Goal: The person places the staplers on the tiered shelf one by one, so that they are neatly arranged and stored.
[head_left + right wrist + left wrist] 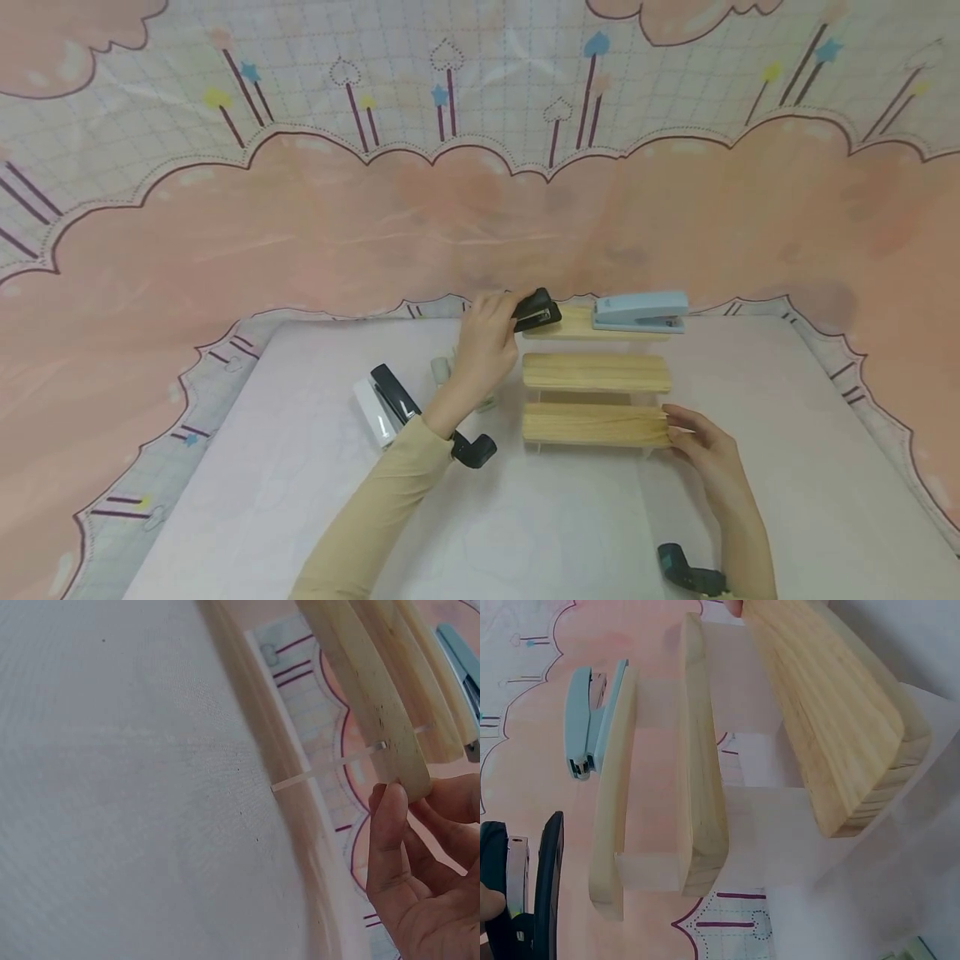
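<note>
My left hand (486, 342) grips a black stapler (537, 310) beside the left end of the top step of a small three-step wooden stand (596, 372). In the left wrist view this stapler (536, 892) appears at the lower left, apart from the top board. A light blue stapler (641, 312) sits on the right part of the top step. My right hand (708, 458) pinches the right end of the lowest board (595, 425) between thumb and fingers, as the right wrist view also shows at the board end (409, 769).
Left of the stand lies a black and white stapler (384, 404), partly behind the left forearm. Small pale green and grey items (441, 370) are mostly hidden by the left hand. Everything stands on a white table (585, 525), with a patterned peach cloth (480, 217) behind.
</note>
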{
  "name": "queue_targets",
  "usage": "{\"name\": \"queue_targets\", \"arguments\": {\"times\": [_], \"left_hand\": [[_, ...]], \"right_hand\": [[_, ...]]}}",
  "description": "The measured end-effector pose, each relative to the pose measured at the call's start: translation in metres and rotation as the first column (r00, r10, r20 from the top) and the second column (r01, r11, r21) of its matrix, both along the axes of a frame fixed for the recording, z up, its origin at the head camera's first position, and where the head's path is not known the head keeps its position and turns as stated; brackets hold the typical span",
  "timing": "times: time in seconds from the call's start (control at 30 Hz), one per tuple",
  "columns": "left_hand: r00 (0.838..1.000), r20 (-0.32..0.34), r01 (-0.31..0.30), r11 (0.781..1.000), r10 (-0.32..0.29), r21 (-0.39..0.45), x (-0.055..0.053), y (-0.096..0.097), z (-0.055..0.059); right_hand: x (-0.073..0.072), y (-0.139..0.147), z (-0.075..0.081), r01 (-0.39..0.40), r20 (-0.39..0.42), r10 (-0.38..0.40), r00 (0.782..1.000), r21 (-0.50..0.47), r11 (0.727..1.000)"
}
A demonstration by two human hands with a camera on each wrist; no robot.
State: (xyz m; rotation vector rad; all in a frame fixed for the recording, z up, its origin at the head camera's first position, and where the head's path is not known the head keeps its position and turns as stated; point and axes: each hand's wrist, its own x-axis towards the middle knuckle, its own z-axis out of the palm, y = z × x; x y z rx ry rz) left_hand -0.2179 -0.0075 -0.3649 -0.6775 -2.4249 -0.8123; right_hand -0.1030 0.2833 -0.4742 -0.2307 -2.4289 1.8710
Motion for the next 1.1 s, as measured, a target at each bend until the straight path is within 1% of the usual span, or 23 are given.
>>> {"name": "queue_targets", "arguments": {"times": [0.23,0.37,0.6,0.73,0.93,1.1], "left_hand": [[0.999,-0.042,0.019,0.998,-0.022,-0.067,-0.010,0.011,0.002],[0.998,-0.038,0.049,0.994,-0.053,-0.094,-0.016,0.017,0.003],[0.998,-0.029,0.043,0.981,-0.050,-0.191,-0.026,0.027,0.001],[0.998,-0.005,0.056,0.980,-0.058,-0.193,-0.029,0.031,-0.001],[0.998,0.041,0.063,0.980,-0.057,-0.188,-0.031,0.034,-0.001],[0.997,0.059,0.068,0.977,-0.057,-0.204,-0.032,0.035,-0.001]], "right_hand": [[0.001,-0.001,0.002,0.004,0.013,-0.004,1.000,0.006,1.000],[0.001,-0.002,0.002,0.005,0.007,-0.005,1.000,0.008,1.000],[0.001,-0.001,0.002,0.001,-0.008,-0.001,1.000,0.005,1.000],[0.001,-0.001,0.002,0.002,-0.008,-0.001,1.000,0.006,1.000],[-0.001,-0.001,0.002,0.008,0.014,-0.008,1.000,-0.008,1.000],[0.000,-0.001,0.002,0.009,0.014,-0.009,1.000,-0.012,1.000]]}}
